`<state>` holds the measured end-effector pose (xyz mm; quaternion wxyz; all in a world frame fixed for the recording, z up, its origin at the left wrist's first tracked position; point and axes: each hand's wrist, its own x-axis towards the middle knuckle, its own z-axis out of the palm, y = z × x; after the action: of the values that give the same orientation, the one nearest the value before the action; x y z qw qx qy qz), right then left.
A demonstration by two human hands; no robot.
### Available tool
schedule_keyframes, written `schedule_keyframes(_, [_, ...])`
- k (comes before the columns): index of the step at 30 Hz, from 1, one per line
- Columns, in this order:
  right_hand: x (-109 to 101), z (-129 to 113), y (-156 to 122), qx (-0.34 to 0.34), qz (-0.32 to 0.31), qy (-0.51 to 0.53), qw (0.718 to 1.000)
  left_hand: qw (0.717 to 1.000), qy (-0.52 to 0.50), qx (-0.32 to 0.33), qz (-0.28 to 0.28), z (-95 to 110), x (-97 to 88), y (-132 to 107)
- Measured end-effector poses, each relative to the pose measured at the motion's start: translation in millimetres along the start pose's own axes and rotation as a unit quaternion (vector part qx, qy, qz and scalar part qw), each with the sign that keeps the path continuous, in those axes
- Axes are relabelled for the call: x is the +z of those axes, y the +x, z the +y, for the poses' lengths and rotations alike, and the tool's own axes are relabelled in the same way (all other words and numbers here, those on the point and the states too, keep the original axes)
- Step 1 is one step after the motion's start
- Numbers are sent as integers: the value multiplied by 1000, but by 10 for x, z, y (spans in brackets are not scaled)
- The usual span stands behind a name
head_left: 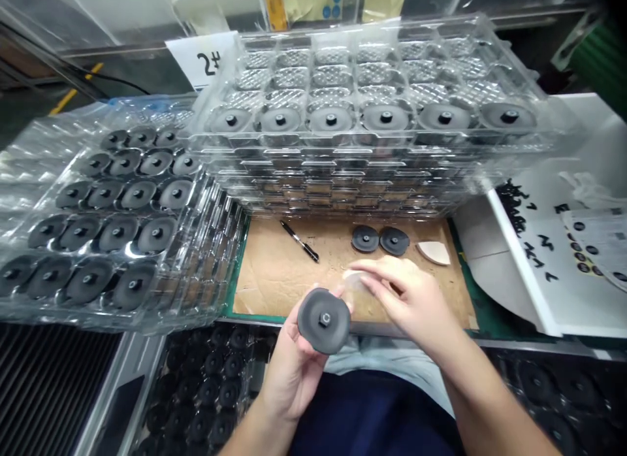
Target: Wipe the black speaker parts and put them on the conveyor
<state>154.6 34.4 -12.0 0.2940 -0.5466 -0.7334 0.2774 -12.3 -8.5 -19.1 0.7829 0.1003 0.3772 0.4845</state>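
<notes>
Left hand [300, 364] clasps a dark disc [324, 320], lower centre; right hand [409, 293] pinches a translucent piece [354, 281], perhaps film, beside it: seemingly a handling step, next calling for steadiness.

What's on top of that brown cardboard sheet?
On the cardboard lie a pen, two dark discs and a pale wedge. The right hand and held disc cover parts of it; what lies there can't be seen.

Room above cardboard [264, 276], trays [343, 142] beyond
</notes>
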Motion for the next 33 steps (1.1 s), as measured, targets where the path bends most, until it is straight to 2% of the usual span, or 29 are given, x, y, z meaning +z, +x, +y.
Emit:
schedule_keyframes(2, [205,308,-104,78,-30,-10,996,1000,-31,3,-4,37,-78,-2])
schedule_keyframes(4, [410,539,-233,103,-61,4,993,998,-55,4,-10,71,-134,-2])
schedule_keyframes(6, [521,619,-318,110,-71,18,991,997,-70,5,-14,96,-158,-2])
schedule_keyframes(8, [487,509,-309,122,-59,21,991,997,-73,4,-14,110,-155,-5])
schedule_keyframes(11, [271,41,-154,112,7,54,992,998,-58,8,-1,111,-137,-17])
schedule_keyframes(12, [204,-152,-96,79,36,72,994,999,-51,12,4,109,-138,-22])
schedule_keyframes(14, [129,-504,-8,-45,65,85,993,999,-40,14,2,108,-156,-34])
schedule_keyframes(16, [129,-736,36,-130,14,83,988,999,-28,16,1,114,-192,-44])
schedule_keyframes(17, [147,-799,51,-145,-32,82,985,1000,-23,18,7,119,-210,-47])
schedule_keyframes(19, [200,-851,85,-137,-108,72,982,999,-15,21,25,129,-234,-51])
schedule_keyframes(20, [228,-856,106,-133,-108,59,983,999,-15,20,29,132,-235,-53])
schedule_keyframes(23, [272,-862,154,-147,-14,18,989,1000,-20,0,14,149,-215,-62])
schedule_keyframes(24, [256,-863,150,-156,-10,25,987,1000,-24,-4,7,160,-209,-67])
schedule_keyframes(26, [166,-851,107,-164,-75,66,981,999,-37,-8,-7,188,-211,-74])
schedule_keyframes(28, [31,-817,38,-132,-146,86,977,998,-53,-9,-24,215,-217,-70])
schedule_keyframes(29, [-32,-795,11,-105,-153,72,980,998,-60,-8,-32,224,-214,-62])
schedule_keyframes(31, [-109,-757,-4,-75,-110,4,991,997,-61,-9,-40,233,-191,-42])
schedule_keyframes(33, [-106,-729,46,-112,-32,-68,991,999,-37,-14,-36,236,-148,-33])
